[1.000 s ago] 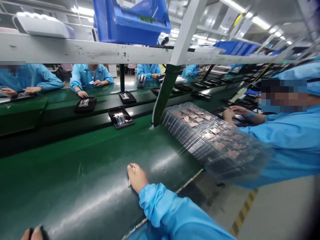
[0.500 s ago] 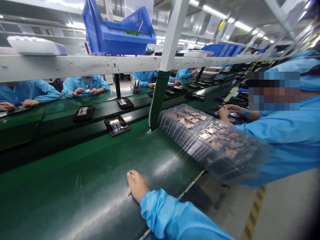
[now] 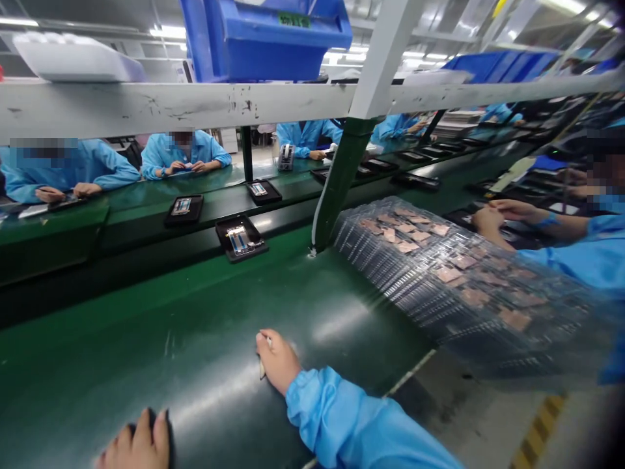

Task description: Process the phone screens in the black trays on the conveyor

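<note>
My right hand (image 3: 277,359) rests on the green bench top (image 3: 205,339) with its fingers curled around a small pale stick-like tool (image 3: 263,365). At the bottom edge my left hand (image 3: 137,443) lies on a small dark object (image 3: 163,426), only the fingers showing. To the right stands a tall stack of clear plastic trays (image 3: 439,273) holding pinkish-brown flat parts. A black tray with a metallic part (image 3: 241,239) sits on the dark conveyor strip beyond my hands.
More black trays (image 3: 183,209) ride the conveyor. A white-and-green post (image 3: 342,176) rises from the bench under a shelf with a blue bin (image 3: 273,36). People in blue coats work across the line and at my right (image 3: 576,254). Grey floor with a yellow stripe lies lower right.
The view shifted right and down. My left hand has come into sight at the bottom edge on a dark object. My right hand stays closed on the pale tool.
</note>
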A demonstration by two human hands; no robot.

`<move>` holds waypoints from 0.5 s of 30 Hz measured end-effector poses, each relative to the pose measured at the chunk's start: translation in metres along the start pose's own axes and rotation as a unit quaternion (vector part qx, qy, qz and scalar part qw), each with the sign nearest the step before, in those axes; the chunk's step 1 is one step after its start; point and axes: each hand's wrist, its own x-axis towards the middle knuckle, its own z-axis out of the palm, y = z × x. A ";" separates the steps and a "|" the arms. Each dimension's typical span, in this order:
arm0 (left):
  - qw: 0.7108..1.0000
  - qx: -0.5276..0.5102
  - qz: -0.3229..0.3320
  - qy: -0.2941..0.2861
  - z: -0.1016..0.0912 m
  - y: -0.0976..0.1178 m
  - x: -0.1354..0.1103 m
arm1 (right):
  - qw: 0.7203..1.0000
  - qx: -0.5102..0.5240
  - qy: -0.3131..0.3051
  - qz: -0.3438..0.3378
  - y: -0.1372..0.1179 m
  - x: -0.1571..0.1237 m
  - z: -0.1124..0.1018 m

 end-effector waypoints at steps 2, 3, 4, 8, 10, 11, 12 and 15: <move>1.000 0.013 -0.014 -0.015 -0.018 0.025 0.004 | 1.000 0.018 -0.007 0.001 -0.003 0.004 0.002; 0.999 0.014 -0.022 -0.022 -0.027 0.036 0.007 | 0.999 0.037 -0.016 0.011 -0.004 0.009 0.003; 0.999 0.015 -0.030 -0.025 -0.034 0.046 0.011 | 0.997 0.061 -0.027 0.031 -0.007 0.017 0.003; 0.999 0.013 -0.017 -0.030 -0.049 0.072 0.028 | 0.991 0.064 -0.003 0.114 -0.015 0.071 -0.008; 0.999 0.014 -0.015 -0.033 -0.049 0.077 0.034 | 0.993 0.017 0.024 0.110 -0.019 0.106 -0.019; 0.999 0.016 -0.018 -0.033 -0.047 0.078 0.036 | 0.994 -0.008 0.032 0.105 -0.021 0.124 -0.024; 0.999 0.017 -0.023 -0.031 -0.045 0.078 0.037 | 0.994 -0.040 0.039 0.097 -0.023 0.141 -0.029; 0.999 0.022 -0.020 -0.022 -0.033 0.075 0.037 | 0.987 -0.140 0.036 0.069 -0.031 0.185 -0.031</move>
